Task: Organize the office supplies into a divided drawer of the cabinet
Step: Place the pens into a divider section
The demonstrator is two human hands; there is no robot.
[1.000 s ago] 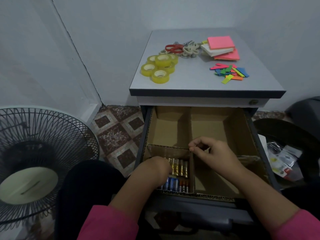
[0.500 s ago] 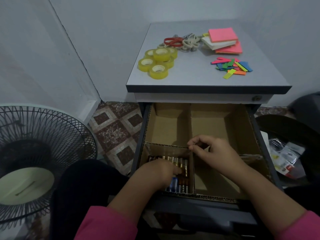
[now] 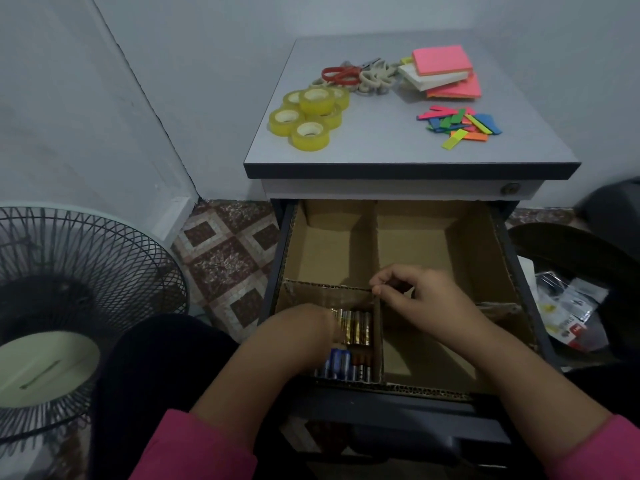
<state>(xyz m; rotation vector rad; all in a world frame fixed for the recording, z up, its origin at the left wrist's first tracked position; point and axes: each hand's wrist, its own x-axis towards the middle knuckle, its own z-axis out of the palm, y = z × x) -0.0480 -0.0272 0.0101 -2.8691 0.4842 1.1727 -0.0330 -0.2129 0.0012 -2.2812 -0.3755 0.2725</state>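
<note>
Batteries (image 3: 356, 336) fill the near-left compartment of the open drawer (image 3: 478, 258), lying side by side in rows, gold ones toward the back and blue and copper ones toward the front. We see cardboard dividers (image 3: 377, 327) splitting the drawer into four compartments. Our left hand (image 3: 304, 327) reaches down into the battery compartment from the near side; it is blurred and its fingers are hidden behind the knuckles, so we cannot tell whether they are curled on a battery or loose. Our right hand (image 3: 426, 299) hovers over the crossing of the dividers, with thumb and forefinger pinched on the top edge of the cardboard and the remaining fingers curled in beside them.

On the grey cabinet top (image 3: 381, 147) we find the remaining supplies. Yellow tape rolls (image 3: 310, 116) sit clustered near the left edge, one stacked on the others. Behind them lie red-handled scissors (image 3: 341, 73), touching a tangle of pale scissors handles (image 3: 375, 79). To the right we see sticky note pads (image 3: 443, 72), pink and white, piled loosely, and in front of them a scatter of coloured page flags (image 3: 459, 124).

A standing fan (image 3: 69, 306) sits on the floor to our left, and packaging (image 3: 568, 313) lies to the right of the drawer.
</note>
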